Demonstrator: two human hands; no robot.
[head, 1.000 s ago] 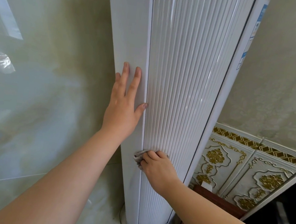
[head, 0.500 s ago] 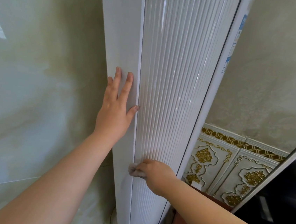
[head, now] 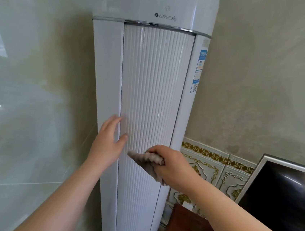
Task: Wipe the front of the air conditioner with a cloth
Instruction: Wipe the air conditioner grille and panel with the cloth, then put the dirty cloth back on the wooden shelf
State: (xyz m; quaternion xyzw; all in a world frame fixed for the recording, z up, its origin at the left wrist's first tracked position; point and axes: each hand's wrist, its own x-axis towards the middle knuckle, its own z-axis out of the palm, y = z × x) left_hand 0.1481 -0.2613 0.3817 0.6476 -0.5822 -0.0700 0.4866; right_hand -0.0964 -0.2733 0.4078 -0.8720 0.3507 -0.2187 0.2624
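Nearest the camera, two bare forearms are reaching forward and up toward the white tower. Just past them, the right hand (head: 171,164) is curling its fingers round a bunched grey cloth (head: 148,162), whose loose corner is pointing left and lying in front of the ribbed front panel (head: 151,87); whether it is touching the ribs cannot be told. Beside it, the left hand (head: 107,142) is spreading flat with straight, blurred fingers at the seam between the smooth left side strip and the ribs, holding nothing. Beyond the hands, the air conditioner (head: 155,4) is standing upright in the wall corner, with a blue label (head: 199,71) on its right edge. Compared with half a second ago, the cloth is sitting out from under the right hand, showing more of itself, and the left hand is lying further right, with its fingertips over the ribs.
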